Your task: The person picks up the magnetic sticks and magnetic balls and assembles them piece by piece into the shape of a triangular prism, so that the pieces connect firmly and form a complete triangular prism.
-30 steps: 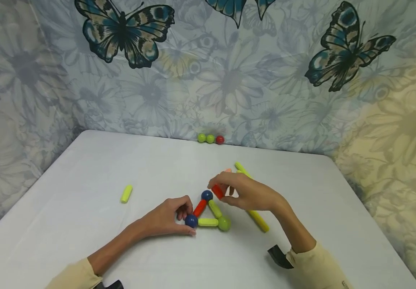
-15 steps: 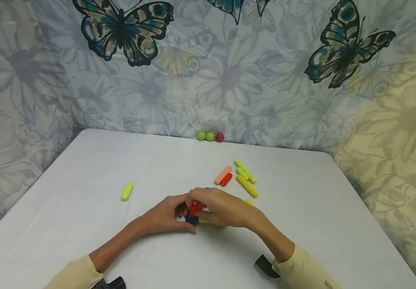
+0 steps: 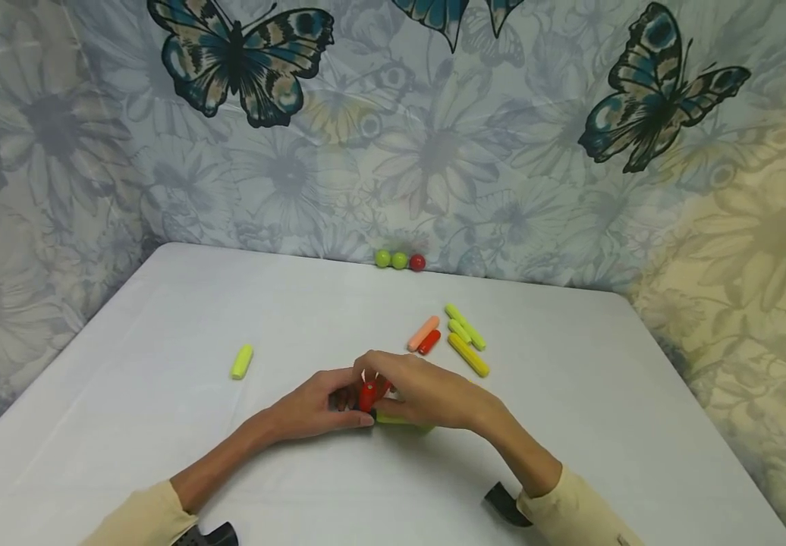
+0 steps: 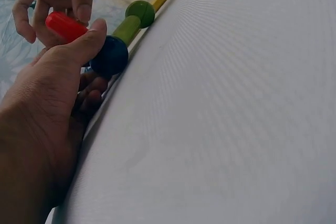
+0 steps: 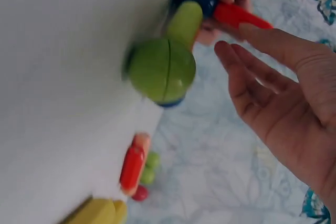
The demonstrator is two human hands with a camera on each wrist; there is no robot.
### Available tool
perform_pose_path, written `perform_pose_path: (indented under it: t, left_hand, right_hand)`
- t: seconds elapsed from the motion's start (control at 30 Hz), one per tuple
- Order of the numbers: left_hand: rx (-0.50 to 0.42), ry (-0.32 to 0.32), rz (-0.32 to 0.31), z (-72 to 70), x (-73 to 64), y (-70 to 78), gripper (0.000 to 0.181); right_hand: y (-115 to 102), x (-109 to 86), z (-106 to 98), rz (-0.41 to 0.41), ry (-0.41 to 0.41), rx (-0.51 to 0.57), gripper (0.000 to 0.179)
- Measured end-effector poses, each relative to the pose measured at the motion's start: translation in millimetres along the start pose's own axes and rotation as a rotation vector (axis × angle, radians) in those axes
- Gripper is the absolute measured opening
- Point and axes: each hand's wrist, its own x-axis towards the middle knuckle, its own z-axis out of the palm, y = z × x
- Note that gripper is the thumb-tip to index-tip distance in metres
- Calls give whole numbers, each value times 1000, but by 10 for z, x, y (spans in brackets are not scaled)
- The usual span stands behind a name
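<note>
My left hand grips a dark blue ball, thumb on one side and fingers curled on the other. A short red rod stands up from that ball; the left thumb lies against its base in the left wrist view. My right hand arches over the rod, thumb and fingers spread around its top with a gap between them. A lime rod joins the blue ball to a green ball. In the head view the right hand hides most of this ball-and-rod frame.
Beyond the right hand lie a peach rod, another red rod, lime rods and a yellow rod. One lime rod lies off to the left. Two green balls and a red ball sit at the table's back edge.
The right hand brought the red rod left and down onto the blue ball, then its fingers loosened around it. The left hand stays at the blue ball.
</note>
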Motion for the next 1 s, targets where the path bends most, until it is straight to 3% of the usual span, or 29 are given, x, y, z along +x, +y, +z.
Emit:
perform_pose_path:
  t: [0.13, 0.27, 0.43, 0.53, 0.73, 0.87, 1.0]
  left_hand:
    - [19, -4, 54, 0, 21, -22, 20]
    - [40, -14, 45, -21, 36, -28, 21]
    - [15, -30, 11, -31, 17, -34, 19]
    - [9, -31, 34, -8, 21, -37, 18]
    - [20, -42, 42, 24, 17, -26, 19]
    - [15, -37, 50, 5, 10, -16, 18]
    - [21, -35, 52, -23, 22, -29, 18]
  right_hand:
    - [77, -54, -187, 29, 58, -6, 49]
    - [312, 23, -567, 64, 203, -27, 51]
    - [829, 332, -1094, 214, 361, -63, 41]
    - [1207, 522, -1252, 316, 405, -55, 39]
    - [1732, 789, -1151, 451, 315, -123, 41]
    - [1843, 913, -1017, 434, 205, -204, 53]
    - [1883, 1019, -932, 461, 178, -253, 59]
